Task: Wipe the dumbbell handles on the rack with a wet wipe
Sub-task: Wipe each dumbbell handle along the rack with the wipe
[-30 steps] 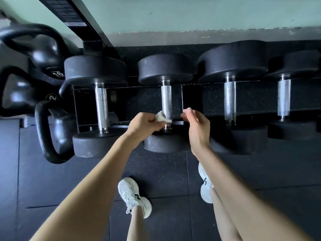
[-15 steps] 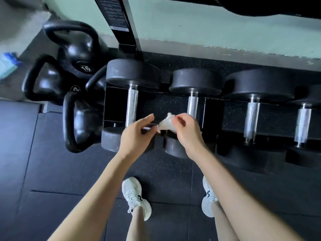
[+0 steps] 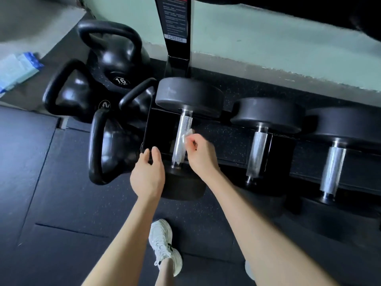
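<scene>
Three black dumbbells lie across the low black rack [image 3: 233,159]. The leftmost dumbbell's knurled silver handle [image 3: 182,139] is between my two hands. My right hand [image 3: 201,154] pinches a small white wet wipe [image 3: 188,134] against the right side of that handle. My left hand [image 3: 148,174] hovers with relaxed fingers just left of the handle, over the dumbbell's near head, holding nothing. The middle dumbbell's handle [image 3: 256,155] and the right dumbbell's handle [image 3: 332,172] lie further right, untouched.
Several black kettlebells [image 3: 115,56] crowd the floor left of the rack; one is marked 16. A black rack upright [image 3: 177,32] rises behind the leftmost dumbbell. A blue and white packet [image 3: 16,71] lies far left. My white shoes [image 3: 165,244] stand on dark rubber flooring.
The wipe passed from my left hand into my right. Both hands shifted from the middle dumbbell to the leftmost one, where the right hand now holds the wipe on the handle.
</scene>
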`<state>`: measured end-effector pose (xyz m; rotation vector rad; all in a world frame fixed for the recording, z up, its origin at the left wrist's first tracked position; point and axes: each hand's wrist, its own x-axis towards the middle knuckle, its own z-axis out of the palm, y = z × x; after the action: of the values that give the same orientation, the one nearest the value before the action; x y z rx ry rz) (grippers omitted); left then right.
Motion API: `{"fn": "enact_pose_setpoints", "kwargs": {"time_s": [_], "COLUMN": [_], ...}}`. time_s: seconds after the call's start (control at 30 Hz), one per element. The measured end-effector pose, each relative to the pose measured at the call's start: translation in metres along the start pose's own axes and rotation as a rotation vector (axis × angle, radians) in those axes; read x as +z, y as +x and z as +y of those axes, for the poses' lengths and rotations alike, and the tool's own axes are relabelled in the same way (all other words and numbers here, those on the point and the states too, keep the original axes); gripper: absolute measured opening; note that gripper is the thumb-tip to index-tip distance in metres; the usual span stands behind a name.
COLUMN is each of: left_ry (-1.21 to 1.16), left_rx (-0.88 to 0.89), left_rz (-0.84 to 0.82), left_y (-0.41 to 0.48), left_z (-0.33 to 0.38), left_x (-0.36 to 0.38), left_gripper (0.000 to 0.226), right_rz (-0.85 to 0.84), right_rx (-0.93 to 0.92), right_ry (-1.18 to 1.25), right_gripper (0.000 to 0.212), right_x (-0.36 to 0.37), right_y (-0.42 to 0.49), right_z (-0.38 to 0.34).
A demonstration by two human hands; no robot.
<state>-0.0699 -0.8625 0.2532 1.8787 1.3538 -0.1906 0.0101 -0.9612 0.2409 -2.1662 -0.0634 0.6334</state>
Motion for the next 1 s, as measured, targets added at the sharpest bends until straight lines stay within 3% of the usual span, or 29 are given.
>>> {"fn": "enact_pose_setpoints", "kwargs": {"time_s": [0.17,0.23,0.3,0.4,0.6,0.7,0.77,0.83,0.9,1.0], "left_ry": [-0.078,-0.084,-0.085,-0.093,-0.103,-0.094,-0.091,-0.088,-0.08,-0.081], "left_rx": [-0.073,-0.082,-0.085,-0.094,-0.105,-0.091,-0.096,-0.098,-0.095,-0.103], "left_rz": [0.08,0.088,0.1,0.094,0.094,0.091,0.093,0.095,0.091,0.092], "left_y": [0.002,0.002,0.002,0.0,-0.003,-0.002,-0.002,-0.002,-0.002,-0.001], "left_z": [-0.002,-0.002,-0.002,0.0,0.005,0.003,0.003,0.005,0.005,0.004], "left_x": [0.012,0.013,0.013,0.014,0.012,0.012,0.012,0.011,0.012,0.013], "left_gripper": [0.058,0.063,0.058,0.052,0.042,0.043,0.043,0.043,0.043,0.043], "right_rz": [0.116,0.185,0.214,0.211,0.311,0.196,0.129,0.067,0.033,0.209], "right_rx": [0.113,0.219,0.282,0.249,0.28,0.425,0.543,0.553,0.511,0.313], "right_ry": [0.265,0.372,0.315,0.162,0.352,0.682,0.998,1.121,1.028,0.526], "right_gripper": [0.008,0.021,0.027,0.017,0.033,0.013,0.013,0.012,0.009,0.019], "right_x": [0.017,0.021,0.026,0.037,0.039,0.026,0.015,0.003,0.001,0.016], "right_y": [-0.001,0.004,0.009,0.011,0.017,0.027,0.045,0.061,0.064,0.056], "right_z": [0.003,0.002,0.002,-0.002,-0.011,-0.01,-0.011,-0.012,-0.01,-0.011]}}
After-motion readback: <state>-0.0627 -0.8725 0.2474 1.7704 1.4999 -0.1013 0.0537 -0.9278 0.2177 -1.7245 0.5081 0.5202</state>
